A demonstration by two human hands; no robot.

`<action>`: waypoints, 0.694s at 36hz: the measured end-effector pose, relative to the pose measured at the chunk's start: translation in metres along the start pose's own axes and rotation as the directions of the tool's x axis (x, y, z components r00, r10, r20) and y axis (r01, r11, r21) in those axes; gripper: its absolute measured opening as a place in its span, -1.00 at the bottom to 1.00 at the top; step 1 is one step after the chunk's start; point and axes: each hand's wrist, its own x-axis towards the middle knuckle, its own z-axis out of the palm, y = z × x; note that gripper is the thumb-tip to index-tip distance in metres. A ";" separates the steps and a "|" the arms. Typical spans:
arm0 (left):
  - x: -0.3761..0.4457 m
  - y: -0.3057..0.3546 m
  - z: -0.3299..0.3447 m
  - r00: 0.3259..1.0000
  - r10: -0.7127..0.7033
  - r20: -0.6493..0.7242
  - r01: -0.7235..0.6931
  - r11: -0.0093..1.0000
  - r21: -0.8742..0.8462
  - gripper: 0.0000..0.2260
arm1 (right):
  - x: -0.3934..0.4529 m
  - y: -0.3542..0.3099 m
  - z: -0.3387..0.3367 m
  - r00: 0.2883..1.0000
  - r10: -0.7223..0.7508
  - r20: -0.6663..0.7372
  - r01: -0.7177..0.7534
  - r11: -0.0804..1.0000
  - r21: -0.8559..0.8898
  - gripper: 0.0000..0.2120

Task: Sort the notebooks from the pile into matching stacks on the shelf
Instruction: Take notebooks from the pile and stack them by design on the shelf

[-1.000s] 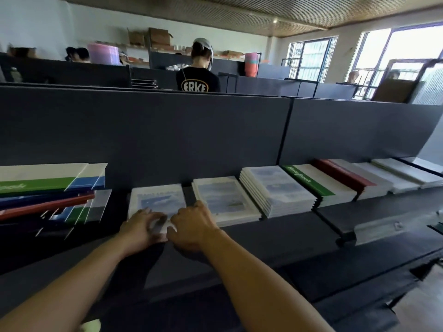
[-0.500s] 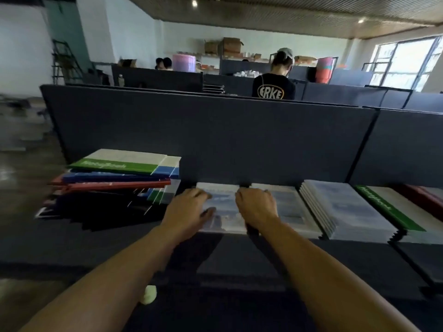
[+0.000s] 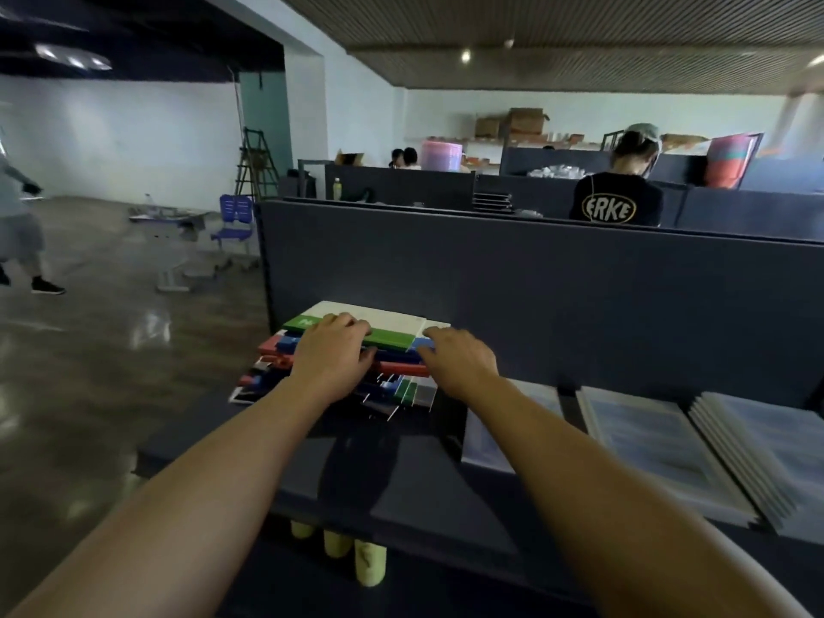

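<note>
Green and white on its cover, the top notebook [image 3: 356,325] of the mixed pile [image 3: 343,368] is now lying under both hands, where half a second ago they were resting on the pale blue-grey stacks further right. I am seeing the left hand [image 3: 332,354] lying palm down over the green band, fingers spread and fairly straight, pressing rather than gripping. The right hand [image 3: 461,356] is touching the notebook's right end with its fingertips; its fingers are relaxed and I cannot see them curling round anything. The pile itself is sitting at the left end of the dark shelf [image 3: 446,483], against the grey partition [image 3: 579,305], with red, blue and black covers sticking out unevenly beneath. The sorted blue-grey stacks [image 3: 669,443] are lying to the right, now well apart from the hands. The view is also swinging left, bringing in a ladder [image 3: 256,165] and a blue chair [image 3: 236,218].
</note>
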 end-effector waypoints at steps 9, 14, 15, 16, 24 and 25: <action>0.025 -0.023 0.007 1.000 0.018 0.014 -0.018 1.000 -0.002 -0.65 | 0.040 -0.020 0.014 0.982 -0.013 0.190 0.014 1.000 -0.006 -0.47; 0.030 -0.029 0.013 0.999 0.033 0.026 -0.033 0.999 -0.020 -0.66 | 0.054 -0.016 0.014 0.973 -0.037 0.228 0.038 0.999 0.000 -0.41; 0.030 -0.029 0.014 0.999 0.037 0.030 -0.036 0.999 -0.020 -0.66 | 0.056 -0.014 0.013 0.974 -0.047 0.224 0.052 0.999 -0.015 -0.41; 0.031 -0.029 0.016 0.999 0.038 0.032 -0.038 0.999 -0.021 -0.66 | 0.058 -0.014 0.011 0.975 -0.059 0.216 0.068 0.997 -0.037 -0.41; 0.035 -0.031 0.016 0.999 0.037 -0.005 -0.037 0.999 -0.032 -0.65 | 0.059 -0.024 0.007 0.954 -0.299 -0.005 0.268 0.863 -0.428 -0.71; 0.035 -0.030 0.016 0.999 0.041 -0.014 -0.041 0.998 -0.037 -0.65 | 0.060 -0.023 0.009 0.955 -0.296 0.004 0.267 0.856 -0.442 -0.64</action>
